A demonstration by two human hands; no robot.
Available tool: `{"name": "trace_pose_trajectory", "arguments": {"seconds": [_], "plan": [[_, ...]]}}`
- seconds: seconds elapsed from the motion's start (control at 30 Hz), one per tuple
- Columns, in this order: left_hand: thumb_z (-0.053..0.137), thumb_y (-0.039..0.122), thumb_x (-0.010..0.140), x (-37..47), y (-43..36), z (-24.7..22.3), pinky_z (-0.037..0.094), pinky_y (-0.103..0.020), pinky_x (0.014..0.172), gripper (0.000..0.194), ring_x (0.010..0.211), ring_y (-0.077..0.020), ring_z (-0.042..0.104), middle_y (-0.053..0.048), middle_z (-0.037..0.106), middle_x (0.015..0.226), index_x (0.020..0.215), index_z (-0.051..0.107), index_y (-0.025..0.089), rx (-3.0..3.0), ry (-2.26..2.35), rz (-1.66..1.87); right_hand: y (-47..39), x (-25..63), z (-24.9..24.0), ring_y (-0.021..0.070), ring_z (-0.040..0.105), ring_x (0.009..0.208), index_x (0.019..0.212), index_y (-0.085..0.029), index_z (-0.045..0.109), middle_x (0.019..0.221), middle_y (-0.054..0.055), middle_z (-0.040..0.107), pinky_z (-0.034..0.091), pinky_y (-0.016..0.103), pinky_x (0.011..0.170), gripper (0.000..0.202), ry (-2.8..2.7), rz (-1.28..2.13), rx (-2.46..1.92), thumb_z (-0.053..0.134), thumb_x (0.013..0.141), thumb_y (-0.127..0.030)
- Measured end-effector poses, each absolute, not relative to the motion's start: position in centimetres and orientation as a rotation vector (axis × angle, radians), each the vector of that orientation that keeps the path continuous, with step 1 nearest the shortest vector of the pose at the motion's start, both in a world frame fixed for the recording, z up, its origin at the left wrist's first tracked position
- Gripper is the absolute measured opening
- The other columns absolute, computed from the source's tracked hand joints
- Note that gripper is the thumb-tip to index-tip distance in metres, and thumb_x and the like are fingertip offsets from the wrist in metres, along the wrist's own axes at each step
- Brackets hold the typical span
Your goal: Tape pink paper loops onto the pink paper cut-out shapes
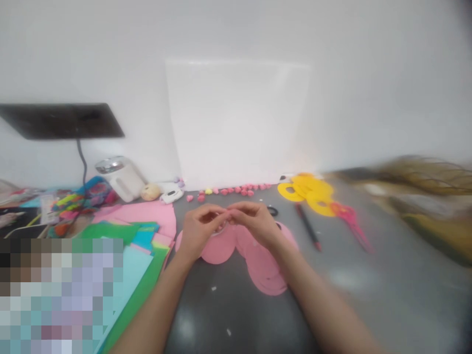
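My left hand (199,231) and my right hand (258,226) meet over the middle of the grey table, fingertips pinched together. Whatever lies between the fingers is too small and blurred to make out. Beneath and beside the hands are pink paper circles (266,273), some overlapping, spread to the left and right. Behind the hands runs a row of small pink rolled pieces (245,190) with a yellow one (209,191) among them. A black ring-shaped thing (273,211) shows just past my right hand.
Right of the hands lie a dark pen (309,228), yellow paper circles (311,189) and pink scissors (352,221). Coloured paper sheets (136,265) are stacked at left, near a white cup-like container (127,182). A white sheet (239,123) stands against the wall.
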State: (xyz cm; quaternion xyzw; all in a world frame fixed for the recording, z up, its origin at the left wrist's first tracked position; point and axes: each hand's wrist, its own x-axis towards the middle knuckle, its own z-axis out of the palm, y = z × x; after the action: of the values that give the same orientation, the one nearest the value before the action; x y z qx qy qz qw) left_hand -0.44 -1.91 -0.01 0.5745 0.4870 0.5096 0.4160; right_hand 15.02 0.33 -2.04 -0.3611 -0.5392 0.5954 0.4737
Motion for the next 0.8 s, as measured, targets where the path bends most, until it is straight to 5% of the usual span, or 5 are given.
{"name": "trace_pose_trajectory", "arguments": {"seconds": [0.33,0.57,0.8], "plan": [[0.072,0.032,0.066,-0.4,-2.05,-0.12,0.049,-0.026,0.054,0.016,0.055,-0.014,0.057,-0.004,0.066,0.068,0.071,0.07,0.018,1.429,1.24,1.262,0.4,14.8,-2.13,0.0118,0.061,0.061,0.069,-0.016,0.068,0.065,0.001,0.065,0.053,0.03,0.068,0.025,-1.209,1.515,-0.848,0.076,0.063,-0.038],[0.07,0.035,0.068,-0.48,-1.91,-0.4,0.048,-0.025,0.052,0.02,0.053,-0.0143,0.058,-0.002,0.065,0.059,0.077,0.069,0.018,1.447,1.274,1.258,0.62,14.71,-2.34,0.0174,0.066,0.073,0.081,-0.014,0.072,0.076,0.007,0.069,0.053,0.035,0.076,0.046,-1.216,1.573,-0.779,0.056,0.076,-0.057],[0.07,0.035,0.069,-0.51,-1.71,-0.5,0.047,-0.023,0.05,0.019,0.051,-0.0126,0.057,-0.002,0.065,0.061,0.075,0.067,0.018,1.458,1.31,1.286,0.15,14.72,-1.74,0.0184,0.068,0.075,0.081,-0.017,0.072,0.077,0.005,0.071,0.054,0.037,0.078,0.026,-1.232,1.457,-0.862,0.069,0.071,-0.041]]}}
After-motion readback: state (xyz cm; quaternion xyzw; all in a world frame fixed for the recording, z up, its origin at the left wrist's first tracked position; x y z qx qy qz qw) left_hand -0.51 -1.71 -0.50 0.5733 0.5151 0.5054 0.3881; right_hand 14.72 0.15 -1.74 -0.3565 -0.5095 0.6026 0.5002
